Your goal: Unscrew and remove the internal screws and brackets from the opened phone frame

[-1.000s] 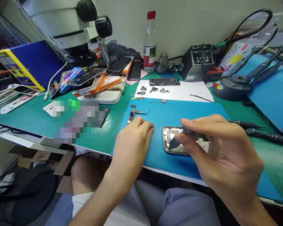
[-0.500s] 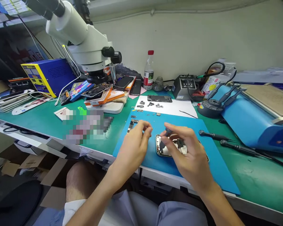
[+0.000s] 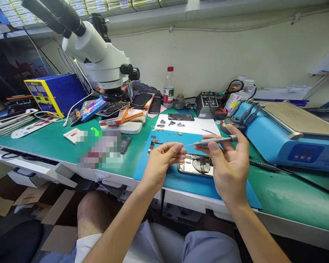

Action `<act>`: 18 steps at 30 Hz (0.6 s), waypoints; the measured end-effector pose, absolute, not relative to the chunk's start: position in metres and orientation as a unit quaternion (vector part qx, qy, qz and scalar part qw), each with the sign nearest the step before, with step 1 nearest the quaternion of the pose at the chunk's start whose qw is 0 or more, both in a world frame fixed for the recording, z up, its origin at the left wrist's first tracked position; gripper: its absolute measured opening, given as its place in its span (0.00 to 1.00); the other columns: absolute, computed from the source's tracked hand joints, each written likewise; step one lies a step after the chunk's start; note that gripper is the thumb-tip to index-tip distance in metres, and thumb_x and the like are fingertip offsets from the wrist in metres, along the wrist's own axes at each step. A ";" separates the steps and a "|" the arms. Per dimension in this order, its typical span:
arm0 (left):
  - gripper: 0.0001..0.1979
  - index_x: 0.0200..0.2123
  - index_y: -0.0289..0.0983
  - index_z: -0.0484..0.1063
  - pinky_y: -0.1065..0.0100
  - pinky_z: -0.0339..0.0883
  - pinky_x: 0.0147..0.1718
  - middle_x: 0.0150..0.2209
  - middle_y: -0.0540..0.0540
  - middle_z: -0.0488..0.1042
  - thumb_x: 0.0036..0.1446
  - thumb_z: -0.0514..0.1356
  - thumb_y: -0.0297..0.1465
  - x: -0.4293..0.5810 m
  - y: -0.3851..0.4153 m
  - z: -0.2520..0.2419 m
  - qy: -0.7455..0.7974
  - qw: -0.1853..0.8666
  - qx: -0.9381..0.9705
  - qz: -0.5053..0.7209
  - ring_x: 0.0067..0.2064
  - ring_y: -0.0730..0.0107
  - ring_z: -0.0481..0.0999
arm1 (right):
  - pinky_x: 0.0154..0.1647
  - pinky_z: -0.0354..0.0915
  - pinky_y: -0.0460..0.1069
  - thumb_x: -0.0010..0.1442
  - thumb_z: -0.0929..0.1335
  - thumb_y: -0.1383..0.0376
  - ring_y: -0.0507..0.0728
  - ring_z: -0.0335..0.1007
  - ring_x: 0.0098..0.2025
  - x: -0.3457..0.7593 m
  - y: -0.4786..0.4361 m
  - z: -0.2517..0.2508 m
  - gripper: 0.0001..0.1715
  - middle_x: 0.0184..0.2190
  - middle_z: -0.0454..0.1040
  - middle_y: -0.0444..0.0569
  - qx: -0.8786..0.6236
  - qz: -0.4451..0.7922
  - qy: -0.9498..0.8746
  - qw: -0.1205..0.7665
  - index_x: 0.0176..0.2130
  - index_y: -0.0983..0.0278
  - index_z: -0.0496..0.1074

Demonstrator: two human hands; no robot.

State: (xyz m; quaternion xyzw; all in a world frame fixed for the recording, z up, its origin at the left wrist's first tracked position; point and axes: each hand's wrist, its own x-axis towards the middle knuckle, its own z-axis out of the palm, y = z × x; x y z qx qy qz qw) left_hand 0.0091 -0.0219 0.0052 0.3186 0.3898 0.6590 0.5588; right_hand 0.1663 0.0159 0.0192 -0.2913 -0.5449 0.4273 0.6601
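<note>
A grey precision screwdriver (image 3: 218, 140) lies nearly level in my right hand (image 3: 231, 168), its thin tip pointing left. My left hand (image 3: 164, 160) is pinched just left of that tip; anything between thumb and fingers is too small to make out. Below and between the hands, an opened phone housing (image 3: 188, 167) with its inner parts showing rests on the blue mat (image 3: 170, 184). My right hand covers its right end. Partly behind my left hand is a small circuit board (image 3: 151, 146).
Small phone parts (image 3: 172, 124) and a phone screen (image 3: 181, 117) lie on white paper (image 3: 203, 125). A microscope (image 3: 98, 54) stands at left, a red-capped bottle (image 3: 169, 89) at the back. On the right are a blue heating station (image 3: 296, 135) and a long dark tool (image 3: 265, 166).
My right hand has lifted the screwdriver off the phone housing and turned it from upright to level. My left hand has shifted right, close to the screwdriver tip. The camera view has shifted slightly.
</note>
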 end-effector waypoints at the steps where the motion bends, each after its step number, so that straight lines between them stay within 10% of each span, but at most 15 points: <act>1: 0.26 0.40 0.34 0.83 0.68 0.77 0.37 0.37 0.43 0.84 0.49 0.81 0.49 0.009 -0.022 0.004 0.387 0.562 0.316 0.659 0.35 0.70 0.80 | 0.48 0.85 0.56 0.65 0.79 0.55 0.57 0.85 0.42 0.167 0.018 0.018 0.33 0.46 0.84 0.47 -0.291 0.436 -0.541 0.657 0.63 0.55 0.66; 18: 0.22 0.40 0.35 0.87 0.68 0.79 0.38 0.37 0.41 0.87 0.52 0.81 0.46 0.007 -0.020 0.004 0.365 0.588 0.314 0.650 0.36 0.69 0.83 | 0.50 0.85 0.56 0.67 0.78 0.57 0.57 0.86 0.43 0.167 0.018 0.015 0.27 0.44 0.85 0.45 -0.298 0.431 -0.550 0.651 0.59 0.55 0.66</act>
